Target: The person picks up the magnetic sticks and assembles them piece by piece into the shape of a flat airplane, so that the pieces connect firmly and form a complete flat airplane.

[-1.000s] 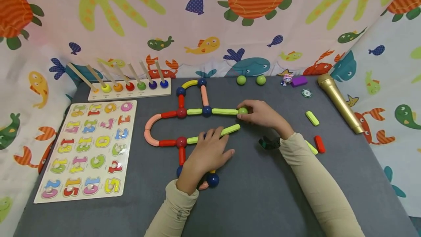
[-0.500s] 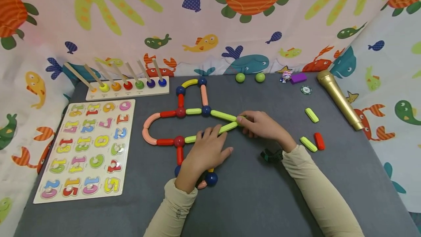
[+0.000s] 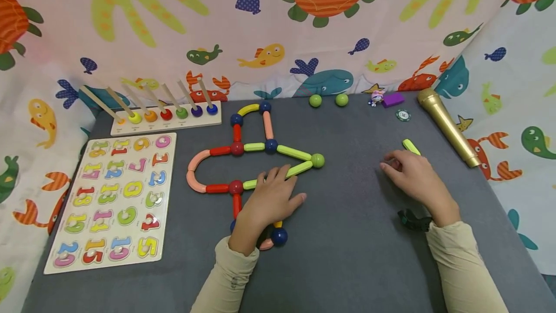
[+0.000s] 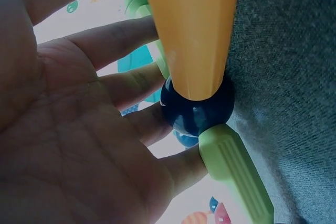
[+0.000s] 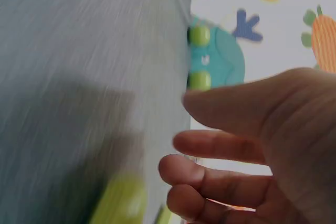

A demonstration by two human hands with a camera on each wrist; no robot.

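Observation:
My left hand [image 3: 271, 202] rests with fingers spread over the lower arm of a figure of coloured sticks and balls. In the left wrist view its fingertips touch a dark blue ball [image 4: 197, 108], which joins an orange stick [image 4: 191, 30] and a green stick [image 4: 233, 174]. A light green ball [image 3: 318, 160] sits where two green sticks meet at the figure's right tip. Over the table's right side hovers my right hand [image 3: 419, 180], fingers loosely bent and holding nothing. Beyond it lies a loose green stick [image 3: 410, 147]; another green piece [image 5: 121, 203] blurs in the right wrist view.
Two green balls [image 3: 315, 101] lie by the back curtain. A number puzzle board [image 3: 110, 202] and a peg stand [image 3: 167, 122] are on the left. A gold microphone [image 3: 449, 127], a purple block [image 3: 393, 99] and a poker chip [image 3: 403, 115] lie on the right.
The right hand brought the green ball to the meeting ends of the two green sticks, let it go and moved right. The left hand has stayed over the figure.

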